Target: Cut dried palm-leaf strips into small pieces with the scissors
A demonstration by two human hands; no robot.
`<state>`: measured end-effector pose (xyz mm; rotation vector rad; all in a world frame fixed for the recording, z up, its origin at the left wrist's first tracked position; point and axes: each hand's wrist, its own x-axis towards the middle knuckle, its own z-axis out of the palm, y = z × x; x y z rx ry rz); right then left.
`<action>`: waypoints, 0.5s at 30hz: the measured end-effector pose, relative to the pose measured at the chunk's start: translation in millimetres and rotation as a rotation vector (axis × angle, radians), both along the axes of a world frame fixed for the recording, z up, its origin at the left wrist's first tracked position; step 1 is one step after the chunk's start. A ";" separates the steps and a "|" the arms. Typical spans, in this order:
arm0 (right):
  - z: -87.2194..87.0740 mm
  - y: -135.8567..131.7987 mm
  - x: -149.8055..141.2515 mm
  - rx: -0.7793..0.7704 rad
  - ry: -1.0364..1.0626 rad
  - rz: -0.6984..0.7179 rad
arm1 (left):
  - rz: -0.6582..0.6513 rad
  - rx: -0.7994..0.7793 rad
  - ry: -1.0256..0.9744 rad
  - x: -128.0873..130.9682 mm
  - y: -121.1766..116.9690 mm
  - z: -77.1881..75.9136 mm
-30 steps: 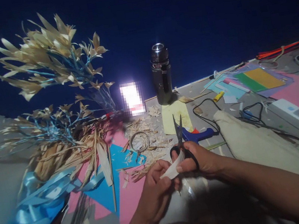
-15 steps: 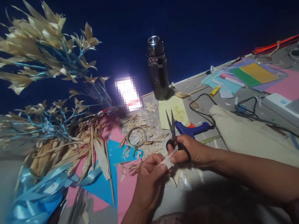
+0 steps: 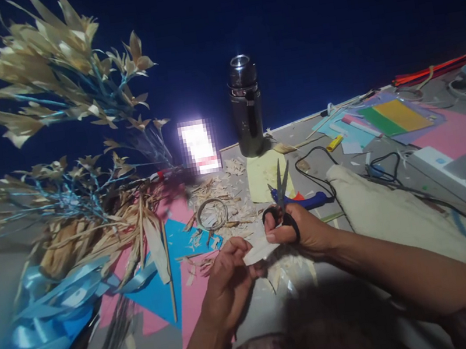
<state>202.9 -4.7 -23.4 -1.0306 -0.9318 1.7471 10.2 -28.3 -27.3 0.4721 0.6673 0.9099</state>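
Black-handled scissors (image 3: 281, 189) point upward in my right hand (image 3: 310, 232), with their blades spread apart. The thumb and a finger of that hand also pinch one end of a pale, thin leaf-shaped piece (image 3: 261, 248), which looks like dried husk. Its other end lies against the curled fingers of my left hand (image 3: 229, 275), whose thumb is hard to make out. Husk scraps (image 3: 290, 271) lie on the table beneath both hands. Just behind the scissors is a blue glue gun (image 3: 314, 200), partly covered by my right hand.
Dried-husk flowers (image 3: 52, 67) on blue stems rise at the left, above blue ribbon (image 3: 39, 323). A dark flask (image 3: 247, 113) stands at the back beside a glowing blurred screen (image 3: 199, 144). A tape ring (image 3: 213, 214), a cream cloth (image 3: 393, 208) and a power strip (image 3: 455, 180) lie around.
The scissors and my right hand have shifted right, and the blades lean further right. The pale piece has turned and shows its broader face. My left fingers have loosened somewhat.
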 end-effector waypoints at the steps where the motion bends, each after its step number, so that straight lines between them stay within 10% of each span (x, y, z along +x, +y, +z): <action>1: -0.4 0.5 0.8 0.003 -0.015 0.007 | -0.019 0.013 0.038 -0.2 -0.2 -0.6; 15: 0.4 -1.5 1.8 0.056 -0.050 0.025 | -0.064 -0.005 -0.163 -5.8 -7.5 1.9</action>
